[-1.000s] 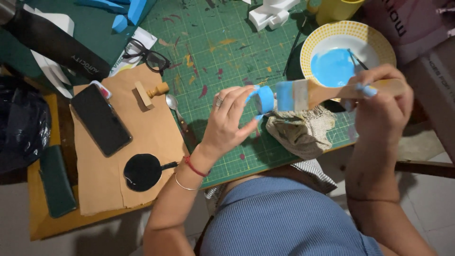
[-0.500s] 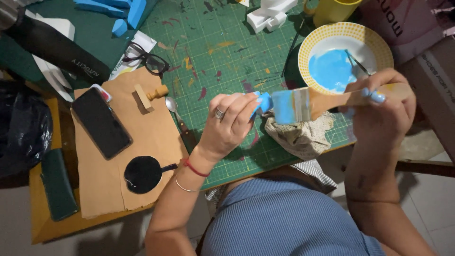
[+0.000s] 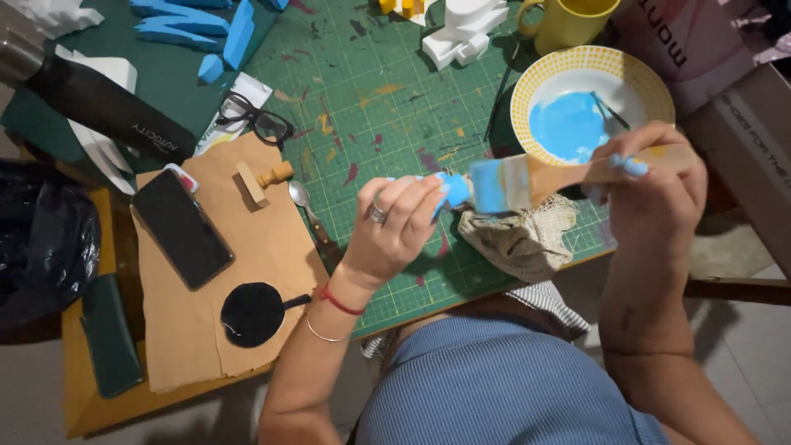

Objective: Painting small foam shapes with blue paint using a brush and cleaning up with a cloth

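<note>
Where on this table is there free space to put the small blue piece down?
The green cutting mat is bare in its middle, between the glasses, the white foam shapes and the bowl of blue paint. The brown paper is crowded by phone, stamp, spoon and black disc.

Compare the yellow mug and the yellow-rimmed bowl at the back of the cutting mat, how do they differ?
The yellow mug is yellow all over, while the bowl is white inside with a dotted yellow rim. The mug is tall, narrow and has a handle; the bowl is wide, shallow and has none. The bowl holds a pool of light blue paint; the mug is cut off by the frame, so its contents cannot be told. Both stand upright by the green cutting mat.
</note>
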